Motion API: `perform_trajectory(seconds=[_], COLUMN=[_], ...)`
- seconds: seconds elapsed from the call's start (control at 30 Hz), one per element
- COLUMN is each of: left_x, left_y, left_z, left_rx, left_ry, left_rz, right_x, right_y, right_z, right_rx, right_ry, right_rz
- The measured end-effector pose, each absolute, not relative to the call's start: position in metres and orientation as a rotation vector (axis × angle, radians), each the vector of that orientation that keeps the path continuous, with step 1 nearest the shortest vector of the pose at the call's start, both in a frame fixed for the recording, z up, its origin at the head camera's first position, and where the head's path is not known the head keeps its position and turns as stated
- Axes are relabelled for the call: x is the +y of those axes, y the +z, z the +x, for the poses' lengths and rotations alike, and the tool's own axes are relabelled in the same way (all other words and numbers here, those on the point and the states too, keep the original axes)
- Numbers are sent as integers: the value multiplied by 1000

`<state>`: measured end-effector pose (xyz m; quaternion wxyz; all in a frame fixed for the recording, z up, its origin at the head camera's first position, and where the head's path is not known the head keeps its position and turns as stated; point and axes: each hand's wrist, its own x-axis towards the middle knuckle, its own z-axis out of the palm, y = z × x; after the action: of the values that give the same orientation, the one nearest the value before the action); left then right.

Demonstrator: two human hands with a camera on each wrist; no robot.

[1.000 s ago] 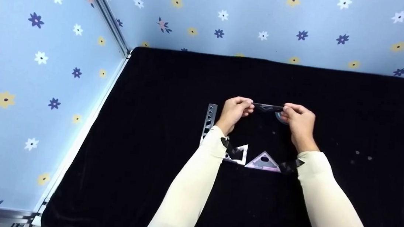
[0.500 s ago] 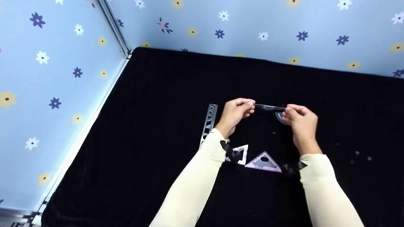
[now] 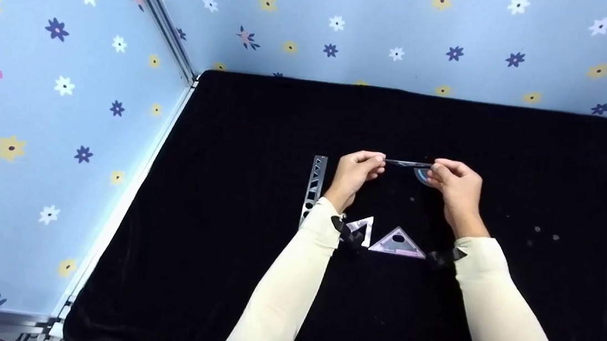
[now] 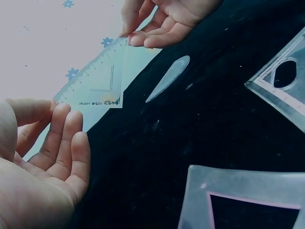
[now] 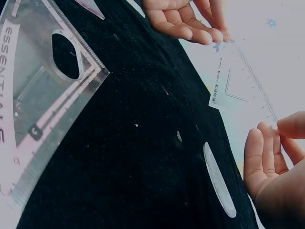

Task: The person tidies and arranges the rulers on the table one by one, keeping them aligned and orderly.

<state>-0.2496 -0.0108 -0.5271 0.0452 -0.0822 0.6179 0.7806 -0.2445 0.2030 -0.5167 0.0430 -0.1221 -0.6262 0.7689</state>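
Note:
Both hands pinch a clear set square by the two ends of its long graduated edge. In the head view it is nearly edge-on, a thin strip between the left hand and the right hand. From the wrists, its printed scale and right-angle corner, pointing down, show plainly. A clear protractor with blue marks lies on the black cloth, partly behind the right fingers. Nearer the body lie a pinkish clear set square with an oval hole and a pink-edged frame-like set square, partly covered by the left wrist.
A clear straight ruler with cut-out shapes lies left of the left forearm, its lower end hidden by the sleeve. Black cloth covers the table. Blue flowered panels stand at the back and sides. Small pale specks lie at right.
Both hands have shifted slightly right and toward the body with the set square. It has tilted, so less of its face shows in the head view.

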Motion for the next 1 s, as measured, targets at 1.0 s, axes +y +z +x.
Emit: perform_trajectory(seconds=[1.0], left_x=[0], left_y=[-532], left_z=[-232], left_rx=[1927], left_ry=[2350], left_rz=[-157], right_x=[221], right_y=[-518], right_z=[-222], right_rx=[-1936], right_ry=[2312], right_rz=[-330])
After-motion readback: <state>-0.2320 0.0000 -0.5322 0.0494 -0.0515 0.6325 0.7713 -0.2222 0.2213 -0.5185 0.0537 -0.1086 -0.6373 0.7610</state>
